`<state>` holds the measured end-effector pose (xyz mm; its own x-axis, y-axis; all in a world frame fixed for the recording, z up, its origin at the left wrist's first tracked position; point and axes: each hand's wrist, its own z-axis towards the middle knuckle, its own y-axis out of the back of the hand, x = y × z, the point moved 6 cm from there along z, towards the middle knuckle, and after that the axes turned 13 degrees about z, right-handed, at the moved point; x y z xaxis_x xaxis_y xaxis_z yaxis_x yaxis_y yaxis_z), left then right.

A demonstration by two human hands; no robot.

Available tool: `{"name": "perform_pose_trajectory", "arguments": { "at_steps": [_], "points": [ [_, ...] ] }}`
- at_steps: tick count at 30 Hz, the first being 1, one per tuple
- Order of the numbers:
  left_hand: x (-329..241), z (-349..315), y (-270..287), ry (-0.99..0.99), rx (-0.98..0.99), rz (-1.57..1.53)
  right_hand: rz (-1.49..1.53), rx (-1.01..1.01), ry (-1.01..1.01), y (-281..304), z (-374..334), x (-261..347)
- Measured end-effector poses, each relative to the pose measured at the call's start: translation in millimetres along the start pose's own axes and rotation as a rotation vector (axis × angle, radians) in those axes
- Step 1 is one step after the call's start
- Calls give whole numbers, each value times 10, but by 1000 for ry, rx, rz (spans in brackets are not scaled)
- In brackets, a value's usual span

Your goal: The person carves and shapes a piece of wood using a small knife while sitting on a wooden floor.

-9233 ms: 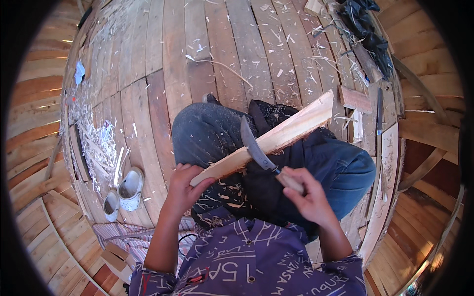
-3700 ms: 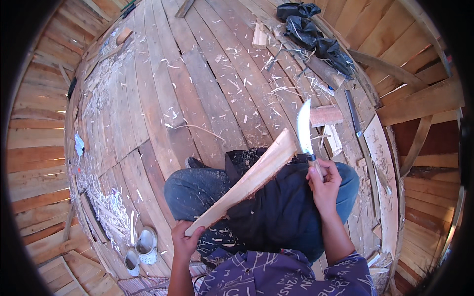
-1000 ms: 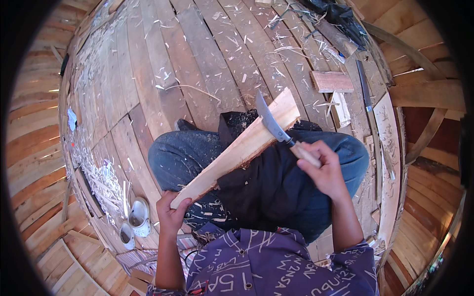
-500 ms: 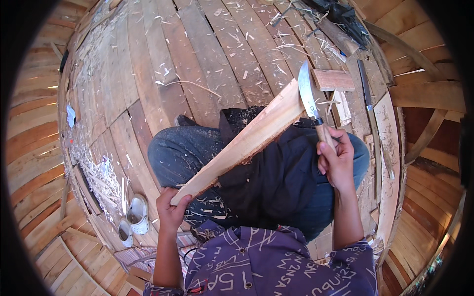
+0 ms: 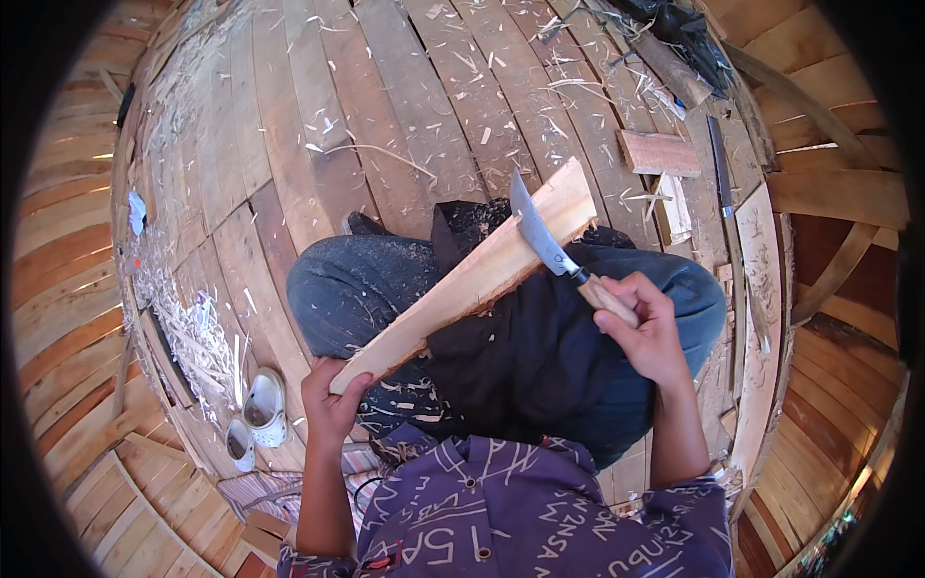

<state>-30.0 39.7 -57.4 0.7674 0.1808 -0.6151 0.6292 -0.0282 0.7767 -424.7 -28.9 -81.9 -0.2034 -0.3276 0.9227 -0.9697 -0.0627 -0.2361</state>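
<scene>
A pale, roughly cut wooden board [image 5: 462,284] slants across my lap, its wider end up and to the right. My left hand [image 5: 332,397] is closed round its narrow lower end, thumb on the upper face. In my right hand [image 5: 644,323] is a knife [image 5: 541,234] with a wooden handle and a broad curved blade. The blade lies across the board near its wide end; whether it bites into the wood I cannot tell. Rough bark-like fibres run along the board's lower edge. Dark cloth [image 5: 520,356] covers part of my lap under the board.
Wood shavings [image 5: 207,337] are heaped on the plank floor [image 5: 318,87] at left, near pale clogs [image 5: 263,409]. To the right lie a short plank [image 5: 660,154], a long dark-bladed tool [image 5: 720,166] and a long board [image 5: 756,289]. A black plastic bag [image 5: 679,39] sits far right.
The knife has moved left and slightly down, from beside the board's wide end to across it, its tip now tilted further left. My left hand keeps its hold on the board.
</scene>
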Motion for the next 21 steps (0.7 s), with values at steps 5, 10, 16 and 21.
{"name": "perform_pose_trajectory", "arguments": {
  "at_steps": [5, 10, 16, 21],
  "points": [
    [71, -17, -14, -9, -25, 0, 165, -125, -21, 76, 16, 5],
    [52, -9, -4, -7, -22, -3, 28, -163, 65, 115, 26, 34],
    [49, -18, -2, 19, 21, 11, -228, 105, 230, -77, 19, 105],
    [48, 6, -11, 7, -3, -16, -36, -137, 84, 100, 29, 45]
  ]
}}
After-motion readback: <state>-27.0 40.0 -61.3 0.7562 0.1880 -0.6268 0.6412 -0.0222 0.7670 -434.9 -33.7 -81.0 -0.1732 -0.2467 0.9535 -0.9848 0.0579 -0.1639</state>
